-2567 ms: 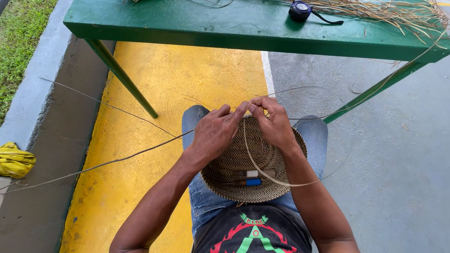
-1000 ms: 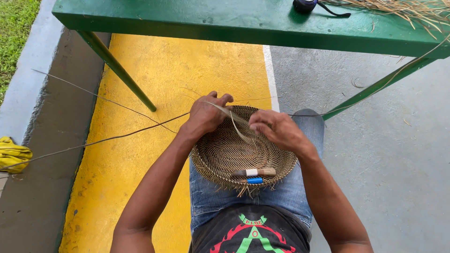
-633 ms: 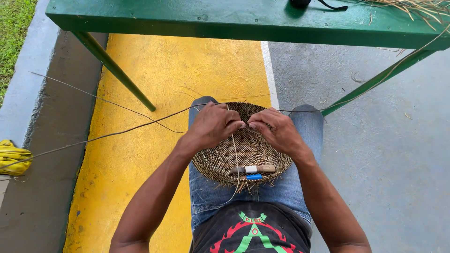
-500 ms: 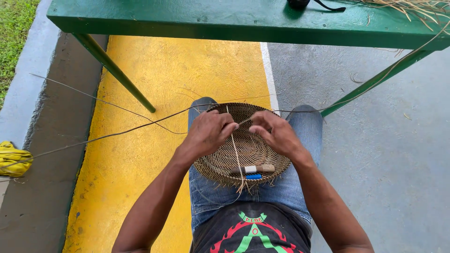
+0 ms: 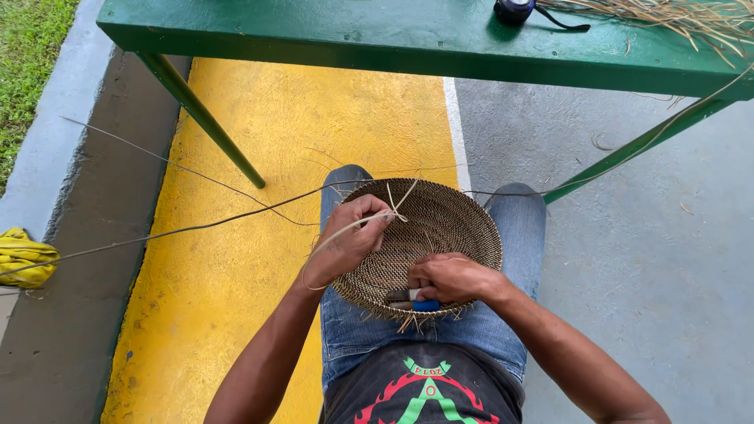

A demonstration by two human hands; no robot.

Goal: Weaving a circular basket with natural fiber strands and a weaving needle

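Note:
A round woven straw basket (image 5: 444, 220) rests on my lap, its hollow facing up. My left hand (image 5: 349, 239) grips its left rim and pinches a pale straw strand (image 5: 330, 239) that loops down beside my wrist. My right hand (image 5: 452, 279) lies inside the basket at the near rim, its fingers closed over a small tool with a wooden handle (image 5: 399, 296); a blue-handled tool (image 5: 428, 306) shows just under the hand. Loose fibre ends stick out below the near rim.
A green metal table (image 5: 353, 35) stands just ahead, with a bundle of dry straw (image 5: 675, 16) and a small black object (image 5: 514, 9) on it. Long thin fibres (image 5: 181, 232) run off to the left over the yellow floor. A yellow cloth (image 5: 23, 257) lies far left.
My right hand has dropped from the far rim to the tools at the near rim and closed on one. My left hand has kept hold of the left rim and strand.

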